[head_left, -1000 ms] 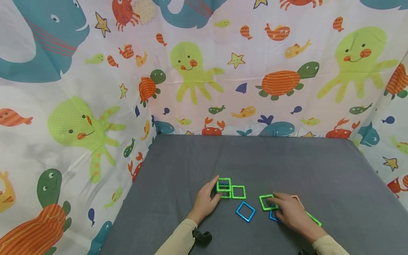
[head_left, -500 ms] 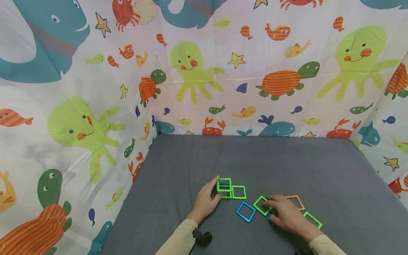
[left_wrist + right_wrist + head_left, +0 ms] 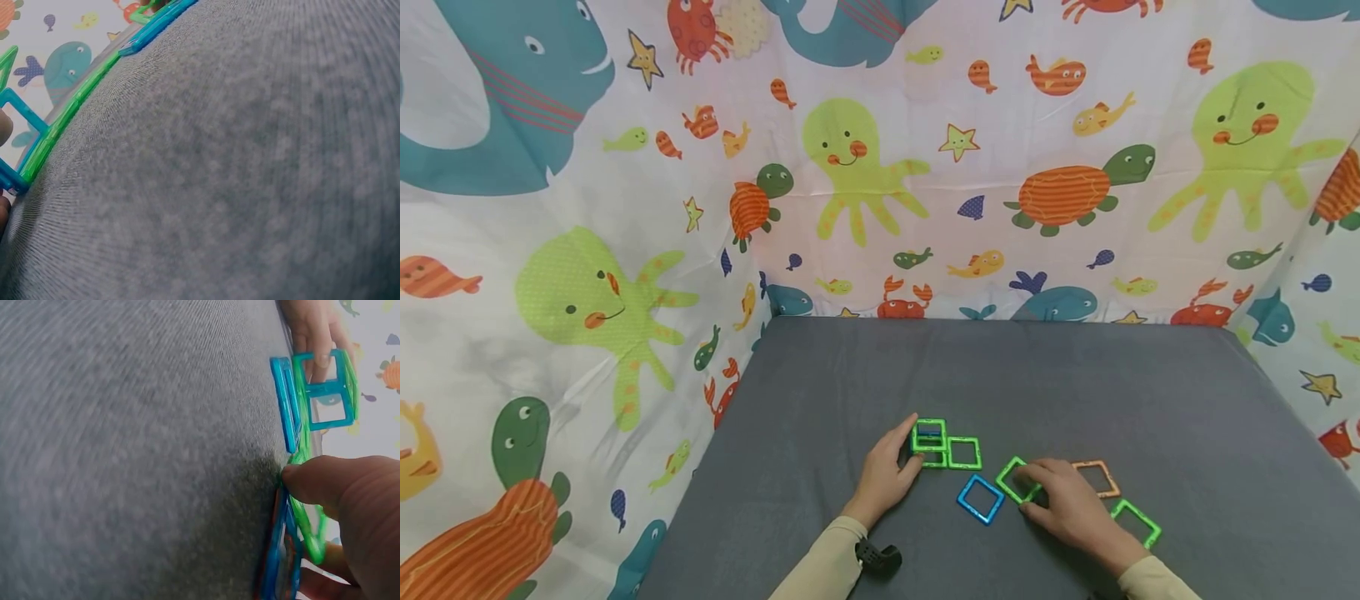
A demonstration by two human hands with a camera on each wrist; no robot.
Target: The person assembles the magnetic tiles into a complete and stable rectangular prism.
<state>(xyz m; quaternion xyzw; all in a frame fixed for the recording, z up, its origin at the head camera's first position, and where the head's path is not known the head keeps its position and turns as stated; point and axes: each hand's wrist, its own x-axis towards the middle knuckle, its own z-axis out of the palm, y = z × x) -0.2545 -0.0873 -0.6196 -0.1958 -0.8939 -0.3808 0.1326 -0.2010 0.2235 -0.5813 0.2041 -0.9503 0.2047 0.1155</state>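
My left hand [image 3: 883,473] holds the left side of a small structure of magnetic tiles. Two blue square tiles [image 3: 342,403] stand upright there, between a green base and a green square [image 3: 929,435] on top. Another green square tile [image 3: 965,452] lies flat against its right side. My right hand [image 3: 1067,498] pinches a tilted green square tile [image 3: 1011,477] between thumb and fingers. Under that hand, a blue tile [image 3: 270,569] shows in the right wrist view; the head view hides it. A loose blue square tile [image 3: 981,499] lies between the hands.
An orange square tile [image 3: 1097,478] and a green square tile [image 3: 1137,523] lie beyond and right of my right hand. Grey cloth [image 3: 820,375] covers the table. A curtain printed with sea animals [image 3: 865,275] closes off the back and sides.
My right hand has shifted slightly left, turning the green tile cornerwise towards the loose blue one. The orange and right-hand green tiles show more fully now. My left hand keeps its place.
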